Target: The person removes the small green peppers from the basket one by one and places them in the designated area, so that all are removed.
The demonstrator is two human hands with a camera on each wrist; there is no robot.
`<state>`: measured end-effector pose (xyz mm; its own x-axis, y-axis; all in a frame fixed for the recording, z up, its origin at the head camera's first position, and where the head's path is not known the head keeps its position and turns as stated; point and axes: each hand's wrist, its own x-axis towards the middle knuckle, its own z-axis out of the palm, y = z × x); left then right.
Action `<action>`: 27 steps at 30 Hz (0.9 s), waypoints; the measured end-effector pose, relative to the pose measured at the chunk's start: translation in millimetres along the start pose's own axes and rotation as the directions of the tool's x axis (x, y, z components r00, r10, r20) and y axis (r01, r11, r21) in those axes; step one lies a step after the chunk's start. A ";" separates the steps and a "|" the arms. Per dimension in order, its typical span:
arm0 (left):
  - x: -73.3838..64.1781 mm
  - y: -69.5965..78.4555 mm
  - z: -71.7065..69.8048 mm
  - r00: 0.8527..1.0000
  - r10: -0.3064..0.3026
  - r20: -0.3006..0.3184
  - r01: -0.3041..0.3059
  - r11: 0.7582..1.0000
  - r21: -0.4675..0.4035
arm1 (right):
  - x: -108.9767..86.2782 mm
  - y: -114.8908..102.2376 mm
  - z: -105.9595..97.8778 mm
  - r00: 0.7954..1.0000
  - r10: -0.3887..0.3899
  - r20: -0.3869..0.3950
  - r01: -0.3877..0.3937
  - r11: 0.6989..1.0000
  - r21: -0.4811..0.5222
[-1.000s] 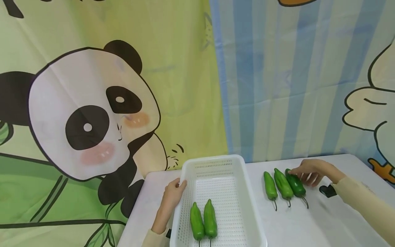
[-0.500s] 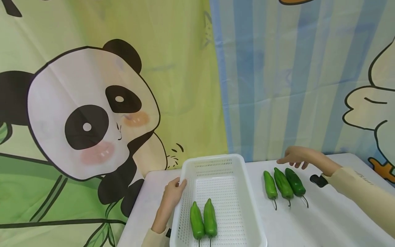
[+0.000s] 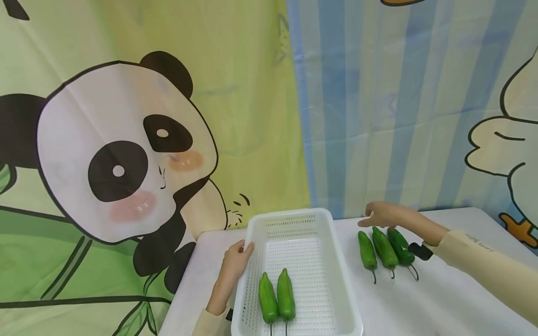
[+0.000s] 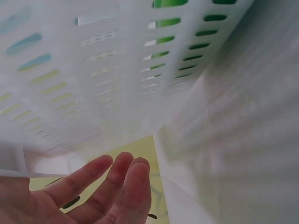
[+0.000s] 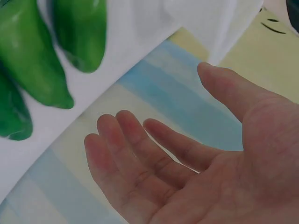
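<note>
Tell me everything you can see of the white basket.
The white basket is an open-topped rectangular tray, seemingly plastic, with a plain rim and rounded corners. Small holes cover its floor, and slots pierce its walls; green shows through some in the left wrist view. It stands upright on the white table, its near end cut off by the head view. Two green peppers lie side by side inside, towards its left wall. The left hand touches its left rim.
</note>
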<state>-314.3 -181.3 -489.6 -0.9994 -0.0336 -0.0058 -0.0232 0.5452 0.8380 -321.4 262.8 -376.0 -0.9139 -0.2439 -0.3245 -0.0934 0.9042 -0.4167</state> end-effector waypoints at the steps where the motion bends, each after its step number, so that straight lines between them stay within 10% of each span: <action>1: 0.1 0.1 -0.2 1.000 0.004 -0.002 -0.004 1.000 0.003 | -0.7 -4.6 -0.3 1.000 -0.018 -0.014 0.018 1.000 -0.011; 27: 0.0 -1.7 -1.9 1.000 0.015 0.016 -0.015 1.000 -0.015 | -4.9 -98.4 18.6 0.974 -0.212 -0.075 0.207 0.976 -0.069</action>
<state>-314.1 -183.8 -490.0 -0.9999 -0.0122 -0.0021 -0.0083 0.5327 0.8462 -300.4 168.5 -349.2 -0.9002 -0.4033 -0.1643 -0.3077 0.8560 -0.4153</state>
